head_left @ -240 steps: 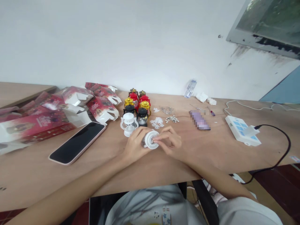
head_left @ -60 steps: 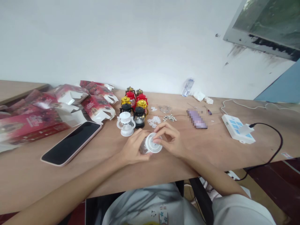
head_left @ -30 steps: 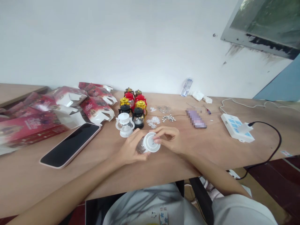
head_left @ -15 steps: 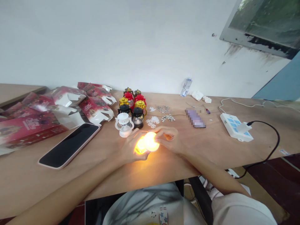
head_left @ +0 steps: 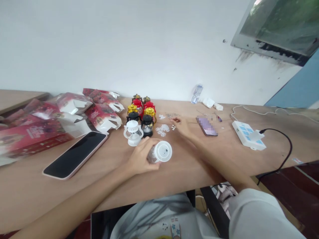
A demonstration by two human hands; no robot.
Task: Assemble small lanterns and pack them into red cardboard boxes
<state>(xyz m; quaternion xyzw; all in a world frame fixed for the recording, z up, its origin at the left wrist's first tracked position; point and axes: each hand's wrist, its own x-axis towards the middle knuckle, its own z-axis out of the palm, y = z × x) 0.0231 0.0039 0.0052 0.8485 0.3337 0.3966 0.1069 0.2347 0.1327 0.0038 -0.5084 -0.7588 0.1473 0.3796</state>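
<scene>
Head view: showing, at far left, a heap of red boxes (head_left: 50, 122) with white flaps, overlapping one another and running back toward the wall (head_left: 124, 49). Just in front of them, showing a phone (head_left: 74, 155) lying screen up on the table (head_left: 154, 186), slanting away from the camera. Farther right, showing a tight cluster of small standing lanterns (head_left: 148, 122) in black, gold, red and white, with the white one standing nearest the camera. Near that cluster, grasping a white lantern (head_left: 163, 151) in the left hand (head_left: 142, 156), with fingers and thumb wrapping round its clear body. Holding it tilted above the table, with its round white base facing the camera and a small dark spot showing near the middle. Beyond it, showing white tabs (head_left: 163, 129) lying loosely scattered, with silver discs (head_left: 173, 127) just beside them and metal bits (head_left: 171, 115) behind. Holding the right hand (head_left: 181, 125) over the discs, partly covering them, with fingers bending down; being unable to tell, at this size, whether pinching anything. To the right, showing a pixelated second phone (head_left: 208, 126) lying flat, with a clear pack (head_left: 196, 94) leaning by the wall behind. At far right, showing a white power strip (head_left: 245, 136) bearing a plug (head_left: 254, 135), with a black cable (head_left: 291, 143) curving away toward the front edge.
</scene>
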